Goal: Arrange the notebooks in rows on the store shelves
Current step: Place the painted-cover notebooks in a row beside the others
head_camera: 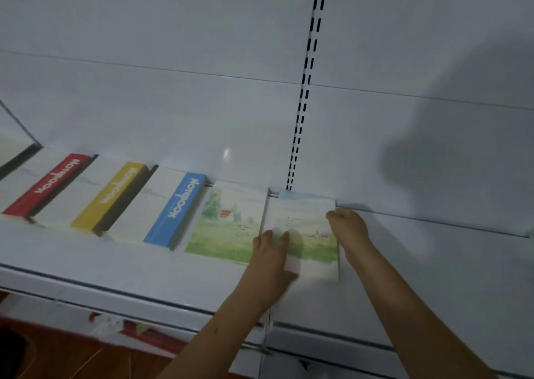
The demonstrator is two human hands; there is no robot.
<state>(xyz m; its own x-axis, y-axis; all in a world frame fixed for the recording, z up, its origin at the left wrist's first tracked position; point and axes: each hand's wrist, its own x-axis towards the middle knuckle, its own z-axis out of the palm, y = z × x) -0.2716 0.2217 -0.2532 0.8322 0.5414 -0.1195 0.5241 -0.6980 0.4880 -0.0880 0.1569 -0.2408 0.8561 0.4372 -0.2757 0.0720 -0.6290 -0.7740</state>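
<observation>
Head view: on a white shelf a row of notebooks lies flat against the back panel. From the left come a red-banded notebook, a yellow-banded notebook, a blue-banded notebook and a meadow-print notebook. At the row's right end lies a second landscape notebook. The left hand rests on its near left part, fingers fairly straight. The right hand grips its right edge, fingers curled.
</observation>
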